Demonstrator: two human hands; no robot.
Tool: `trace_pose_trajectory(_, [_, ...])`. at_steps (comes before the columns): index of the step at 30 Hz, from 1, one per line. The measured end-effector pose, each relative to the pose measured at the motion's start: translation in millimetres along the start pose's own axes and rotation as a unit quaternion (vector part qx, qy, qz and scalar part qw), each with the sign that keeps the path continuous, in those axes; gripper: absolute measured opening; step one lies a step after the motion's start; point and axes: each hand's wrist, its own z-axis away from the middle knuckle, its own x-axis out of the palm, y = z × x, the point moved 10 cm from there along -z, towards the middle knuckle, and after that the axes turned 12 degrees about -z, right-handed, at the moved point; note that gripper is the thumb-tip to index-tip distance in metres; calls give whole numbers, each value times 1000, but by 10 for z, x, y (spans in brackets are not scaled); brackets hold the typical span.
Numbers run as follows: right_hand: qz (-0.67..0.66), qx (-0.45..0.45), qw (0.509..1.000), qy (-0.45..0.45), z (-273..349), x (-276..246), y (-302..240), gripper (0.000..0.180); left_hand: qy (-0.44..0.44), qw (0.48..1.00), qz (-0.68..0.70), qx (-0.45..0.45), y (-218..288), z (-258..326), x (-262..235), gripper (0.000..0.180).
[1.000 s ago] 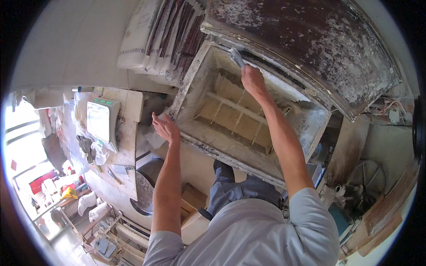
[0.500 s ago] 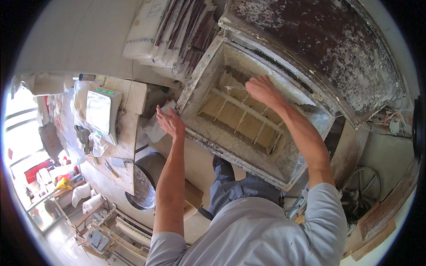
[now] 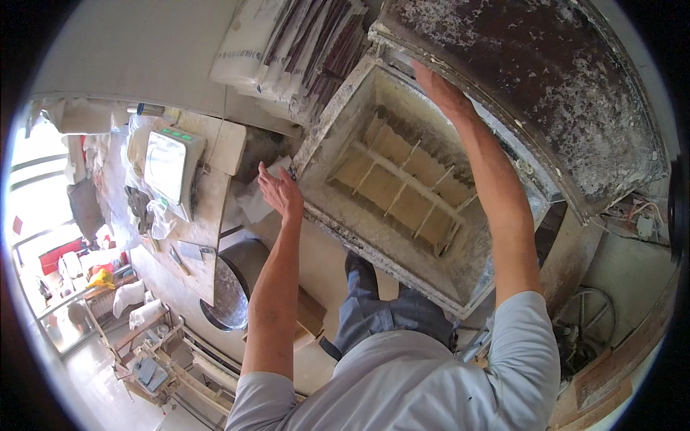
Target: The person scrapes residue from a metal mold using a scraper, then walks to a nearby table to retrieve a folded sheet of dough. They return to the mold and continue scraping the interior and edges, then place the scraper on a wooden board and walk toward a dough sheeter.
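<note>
A deep, flour-dusted box [image 3: 374, 248] with an inner frame of crossbars [image 3: 404, 182] stands in front of me. Its dark, crusted lid [image 3: 503, 79] is tipped back along the far side. My right hand [image 3: 434, 85] reaches across to the far rim, against the lid's lower edge; its fingers are largely hidden, and whether they hold anything does not show. Off the box's left corner, my left hand [image 3: 282, 192] is raised in the air with fingers spread and nothing in them. Behind that hand is a whitish sheet or bag [image 3: 255, 203].
Stacked printed sacks [image 3: 251, 54] lie beyond the box's left corner. To the left, a scale [image 3: 171, 167] sits on a worktop [image 3: 224, 147]. A round dark tub [image 3: 244, 266] stands below it. At the right is a spoked wheel [image 3: 591, 316].
My right hand has moved from over the box's inside, where a thin whitish thing showed by its fingers, away to the far rim. The left hand stays raised, nearly in place.
</note>
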Motion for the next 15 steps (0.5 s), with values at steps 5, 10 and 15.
trace_pose_trajectory(5, [-132,132,975,-118,196,324,271,24,8,1000,2,5,6,-6,-7,59])
trace_pose_trajectory(10, [-107,153,978,-94,438,-33,157,17,10,1000,-20,-3,-37,-18,30,61])
trace_pose_trajectory(15, [-83,246,960,-106,336,240,-327,19,6,1000,-16,-5,-48,-23,38,62])
